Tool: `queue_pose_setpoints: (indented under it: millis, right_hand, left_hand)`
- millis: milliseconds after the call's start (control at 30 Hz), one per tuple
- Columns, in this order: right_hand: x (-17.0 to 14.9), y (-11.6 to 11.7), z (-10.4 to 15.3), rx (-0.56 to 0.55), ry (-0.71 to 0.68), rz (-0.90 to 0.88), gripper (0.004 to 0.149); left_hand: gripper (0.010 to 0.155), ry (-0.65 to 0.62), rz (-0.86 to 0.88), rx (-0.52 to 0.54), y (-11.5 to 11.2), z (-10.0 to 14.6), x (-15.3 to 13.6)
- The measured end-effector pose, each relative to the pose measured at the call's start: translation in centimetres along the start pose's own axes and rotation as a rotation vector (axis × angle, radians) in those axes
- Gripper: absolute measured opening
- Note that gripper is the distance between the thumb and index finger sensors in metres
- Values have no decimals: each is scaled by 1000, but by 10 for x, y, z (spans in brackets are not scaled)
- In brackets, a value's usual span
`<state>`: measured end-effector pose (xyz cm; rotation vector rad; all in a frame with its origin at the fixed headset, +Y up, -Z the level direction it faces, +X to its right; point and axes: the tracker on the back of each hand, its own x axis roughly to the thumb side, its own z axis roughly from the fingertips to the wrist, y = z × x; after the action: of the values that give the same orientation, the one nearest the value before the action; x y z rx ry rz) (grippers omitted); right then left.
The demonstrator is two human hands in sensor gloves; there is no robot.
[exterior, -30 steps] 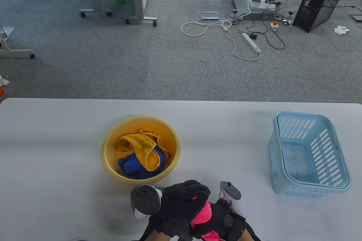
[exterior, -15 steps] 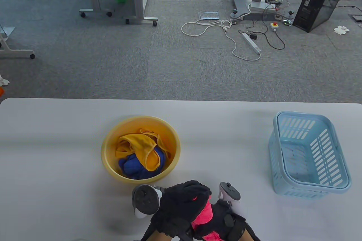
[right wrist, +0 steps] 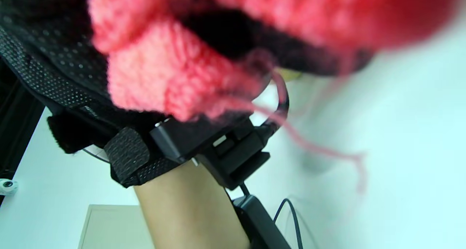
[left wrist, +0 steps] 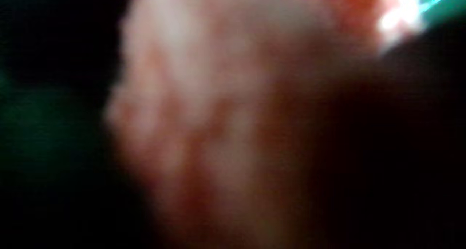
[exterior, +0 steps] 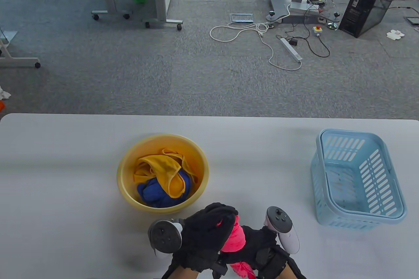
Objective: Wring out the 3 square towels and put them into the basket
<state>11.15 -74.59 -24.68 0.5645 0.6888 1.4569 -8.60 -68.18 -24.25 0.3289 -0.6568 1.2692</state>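
Both gloved hands grip a twisted pink towel (exterior: 236, 239) at the table's near edge, just in front of the yellow basin (exterior: 124, 164). My left hand (exterior: 209, 226) curls round its upper end; my right hand (exterior: 260, 246) holds the lower part, and a pink tail (exterior: 244, 269) hangs below. The pink towel (right wrist: 174, 78) fills the right wrist view; the left wrist view is a pink blur (left wrist: 218, 114). A yellow towel (exterior: 162, 169) and a blue towel (exterior: 157, 194) lie in the basin. The light blue basket (exterior: 356, 177) stands at the right with no towel in it.
The white table (exterior: 65, 194) runs across the lower half of the table view, its far edge bordering grey carpet. Cables, a power strip (exterior: 290, 49), a black computer case (exterior: 371, 2) and furniture legs are on the floor beyond.
The right hand has turned and its tracker has swung to the right. The left hand has shifted slightly towards me, twisting the pink towel between them.
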Motion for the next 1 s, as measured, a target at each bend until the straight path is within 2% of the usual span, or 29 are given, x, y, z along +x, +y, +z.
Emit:
queue_pose_setpoints:
  millis: [100, 333, 567, 700, 833, 933, 1000]
  right_hand:
    - [4, -3, 3, -61, -1, 43, 67]
    - [19, -10, 15, -211, 16, 201, 71]
    - [39, -12, 27, -423, -6, 450, 72]
    - [41, -13, 31, -515, -28, 521, 74]
    - [45, -12, 35, -583, -34, 603, 73]
    - [51, -10, 41, -692, -83, 673, 71]
    - [54, -8, 44, -717, -95, 726, 72]
  left_hand:
    - [47, 7, -49, 33, 0, 2, 1]
    - [52, 83, -19, 46, -1, 4, -3]
    - [54, 103, -10, 58, -2, 5, -4]
    - [56, 157, -43, 100, -4, 8, -7]
    - [56, 223, -33, 95, -6, 11, -12]
    - [58, 310, -1, 71, -6, 12, -15]
    - [59, 393, 32, 23, -6, 12, -16]
